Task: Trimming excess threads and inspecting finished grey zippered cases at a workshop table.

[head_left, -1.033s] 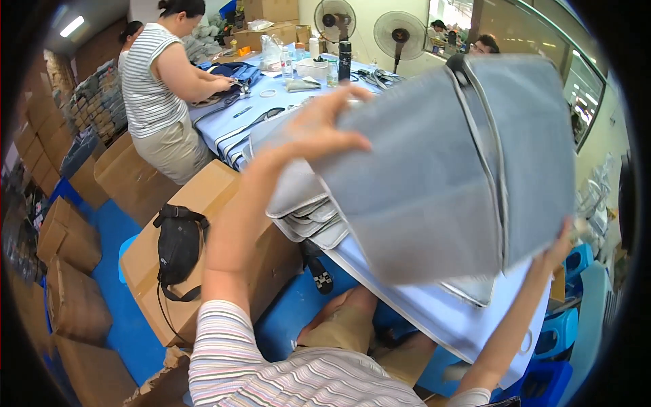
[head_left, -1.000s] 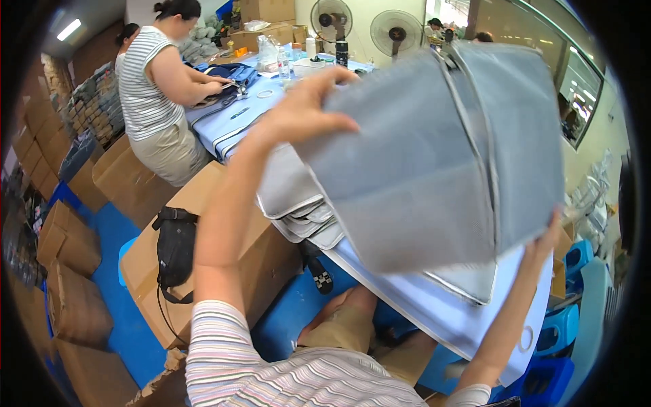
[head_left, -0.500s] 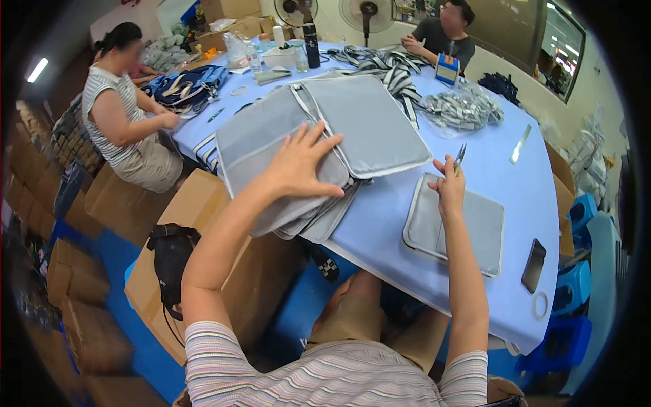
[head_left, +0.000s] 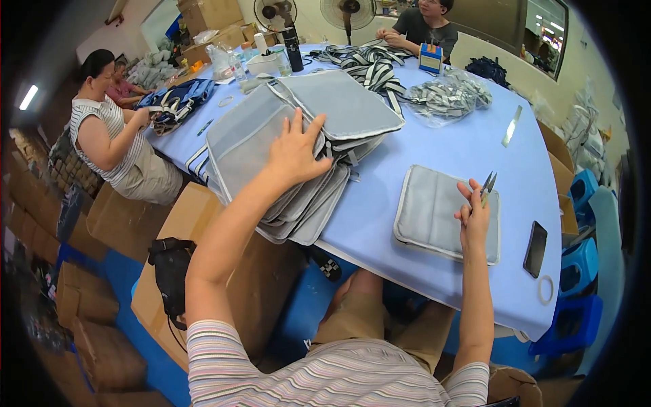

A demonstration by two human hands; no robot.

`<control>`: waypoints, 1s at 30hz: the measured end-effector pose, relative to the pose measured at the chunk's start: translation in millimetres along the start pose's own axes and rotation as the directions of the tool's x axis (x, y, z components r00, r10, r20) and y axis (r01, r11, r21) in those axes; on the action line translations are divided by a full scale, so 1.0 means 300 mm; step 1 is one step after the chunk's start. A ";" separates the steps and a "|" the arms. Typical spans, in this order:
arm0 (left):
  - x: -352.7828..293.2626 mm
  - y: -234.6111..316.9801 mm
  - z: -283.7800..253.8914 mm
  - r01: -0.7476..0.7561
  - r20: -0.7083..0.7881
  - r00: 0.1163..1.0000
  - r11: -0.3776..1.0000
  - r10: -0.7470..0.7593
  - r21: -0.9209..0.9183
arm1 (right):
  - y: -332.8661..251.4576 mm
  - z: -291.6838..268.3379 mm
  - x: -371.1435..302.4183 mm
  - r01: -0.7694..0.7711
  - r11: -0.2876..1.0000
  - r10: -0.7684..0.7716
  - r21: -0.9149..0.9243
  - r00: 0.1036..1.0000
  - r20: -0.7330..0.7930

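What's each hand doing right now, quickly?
Left hand: open, spread over the gray fabric stack.
Right hand: closed, holding small scissors, blades up.

your left grip [head_left: 295, 154] lies spread on a stack of grey fabric pieces [head_left: 245, 134] on the blue-covered bench [head_left: 369, 210]. your right grip [head_left: 475, 216] holds small scissors [head_left: 488, 187], blades pointing up, over a grey padded piece [head_left: 428, 207] (you can't tell whether it touches). near the bench's right side lie a dark phone [head_left: 535, 249] and a pale ring [head_left: 545, 289]; beyond the stack, striped straps [head_left: 371, 66] heap beside a clear bag [head_left: 449, 98].
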State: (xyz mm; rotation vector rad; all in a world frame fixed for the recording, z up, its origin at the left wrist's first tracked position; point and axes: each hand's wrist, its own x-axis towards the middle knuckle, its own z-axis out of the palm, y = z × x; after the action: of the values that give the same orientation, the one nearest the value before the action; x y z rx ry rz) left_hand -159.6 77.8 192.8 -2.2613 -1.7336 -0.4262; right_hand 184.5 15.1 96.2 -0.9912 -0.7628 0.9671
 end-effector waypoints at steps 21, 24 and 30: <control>-0.236 0.593 0.382 -0.497 -0.206 0.844 0.580 0.495 -0.645 | -0.042 -0.440 -0.230 0.088 0.877 -0.107 -0.472 0.994 -0.014; -0.246 0.733 0.419 -0.543 -0.287 0.815 0.490 0.503 -0.682 | -0.040 -0.482 -0.254 0.045 0.871 -0.077 -0.490 0.996 -0.044; -0.236 0.988 0.411 -0.664 -0.418 0.734 0.437 0.534 -0.607 | -0.024 -0.540 -0.304 0.015 0.895 -0.090 -0.445 0.985 -0.149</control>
State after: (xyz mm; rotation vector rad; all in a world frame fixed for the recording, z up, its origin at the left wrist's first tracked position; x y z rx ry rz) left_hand 118.6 -14.0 43.8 -3.0407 -0.5310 -1.2619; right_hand 292.3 -123.5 34.6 -1.4223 -0.8847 0.6611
